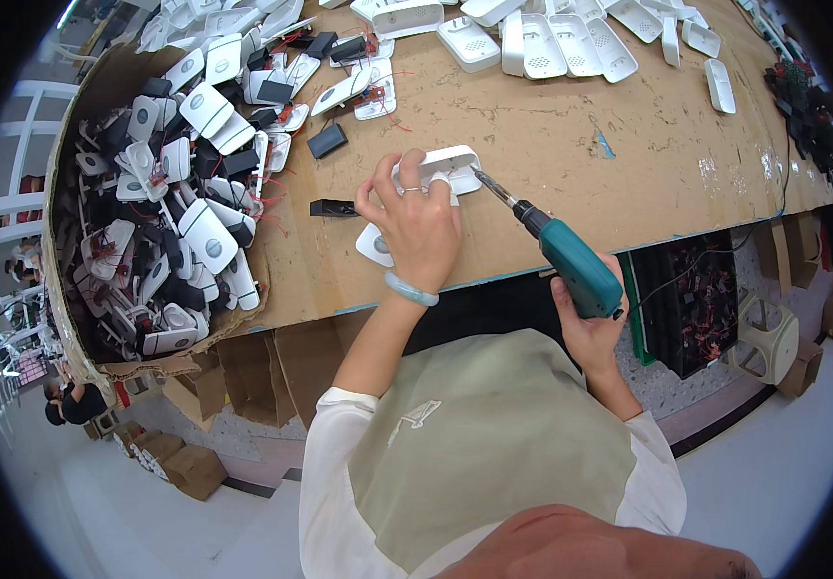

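My right hand [590,323] is wrapped round the grip of a green electric screwdriver [576,261], whose cord trails off to the right. Its metal bit reaches up to the right end of a white plastic housing [456,159]. Over that housing bends my left hand [416,227], fingers curled onto it and pressing it against the bench; part of the housing is hidden under them. Below the left hand lies a white cover piece [372,245], partly covered. A black block-shaped part [333,207] sits just left of my fingers, and another black block [328,141] lies farther up.
A large cardboard box [83,318] on the left is heaped with white and black parts with red wires. White shells [542,46] stand in rows along the bench's far side. Dark wired parts [803,106] lie at the right edge. A stool [764,338] stands below right.
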Available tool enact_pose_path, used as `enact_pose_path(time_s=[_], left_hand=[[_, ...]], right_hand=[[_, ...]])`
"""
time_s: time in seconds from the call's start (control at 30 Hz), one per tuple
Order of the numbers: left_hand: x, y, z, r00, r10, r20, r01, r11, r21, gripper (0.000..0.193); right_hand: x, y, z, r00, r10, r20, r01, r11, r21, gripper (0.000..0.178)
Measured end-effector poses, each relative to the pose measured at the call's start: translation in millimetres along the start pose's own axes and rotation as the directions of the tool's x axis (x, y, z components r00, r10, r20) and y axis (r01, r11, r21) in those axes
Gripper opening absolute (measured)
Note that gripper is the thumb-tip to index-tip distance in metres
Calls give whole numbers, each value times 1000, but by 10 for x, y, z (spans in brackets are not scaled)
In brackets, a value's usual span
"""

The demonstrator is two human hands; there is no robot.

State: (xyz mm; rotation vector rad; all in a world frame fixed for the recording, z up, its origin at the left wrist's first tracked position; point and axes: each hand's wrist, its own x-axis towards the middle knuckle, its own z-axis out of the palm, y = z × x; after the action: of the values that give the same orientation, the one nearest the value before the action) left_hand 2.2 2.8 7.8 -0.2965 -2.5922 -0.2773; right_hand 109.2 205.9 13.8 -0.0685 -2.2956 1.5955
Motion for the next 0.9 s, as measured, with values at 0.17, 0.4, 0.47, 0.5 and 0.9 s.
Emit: enact_pose_path(time_s=[0.17, 0.4, 0.47, 0.5, 0.9], left_hand=[[-3, 3, -31, 1000, -3, 25, 3, 1000, 24, 11], [-169, -136, -176, 995, 5, -102, -31, 966, -255, 40], [-192, -187, -221, 993, -43, -113, 7, 952, -306, 51], [-214, -236, -208, 993, -52, -106, 16, 948, -317, 47], [-76, -145, -48, 996, 65, 66, -68, 997, 47, 20]], right_hand=[[-16, -19, -25, 1000, 30, 7, -31, 998, 50, 18], [-18, -15, -87, 1000, 28, 11, -28, 998, 59, 20], [-19, -27, -99, 999, 30, 10, -31, 998, 59, 20], [-26, -24, -94, 998, 66, 5, -66, 993, 95, 20], [16, 40, 63, 998, 51, 31, -53, 997, 49, 18]])
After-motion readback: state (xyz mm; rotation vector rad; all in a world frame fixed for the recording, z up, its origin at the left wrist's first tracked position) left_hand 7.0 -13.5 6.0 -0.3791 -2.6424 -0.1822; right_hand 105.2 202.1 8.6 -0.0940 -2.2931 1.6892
